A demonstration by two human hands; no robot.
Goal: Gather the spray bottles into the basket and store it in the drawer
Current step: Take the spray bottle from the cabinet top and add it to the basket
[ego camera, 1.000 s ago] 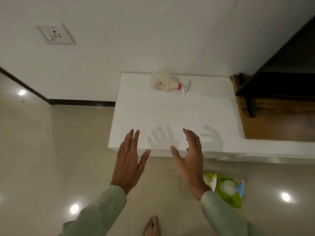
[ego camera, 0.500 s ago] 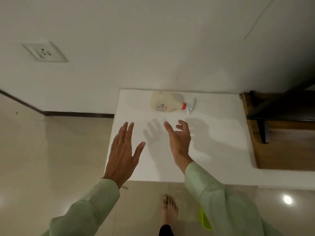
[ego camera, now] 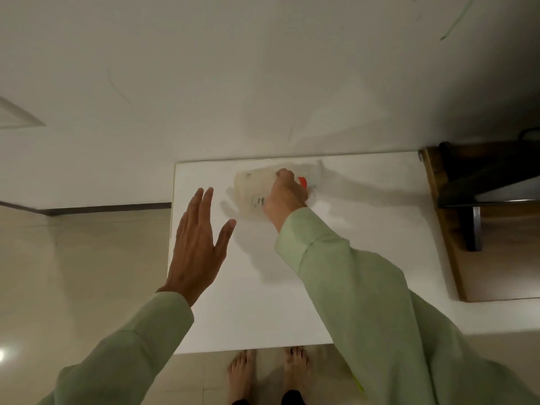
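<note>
We are at the pick-up step: our right hand point(ego camera: 285, 197) has its grip curled over the neck end of the spray bottle point(ego camera: 251, 190), which lies on its side at the far edge of the white table point(ego camera: 263, 302), close to the wall. Whether the fingers are fully shut we cannot tell (the picture is blurred there). Our left hand point(ego camera: 198, 244) hovers flat and wide open, holding nothing. Next, we judge, comes lifting the bottle and carrying it to the basket, which is not in view.
</note>
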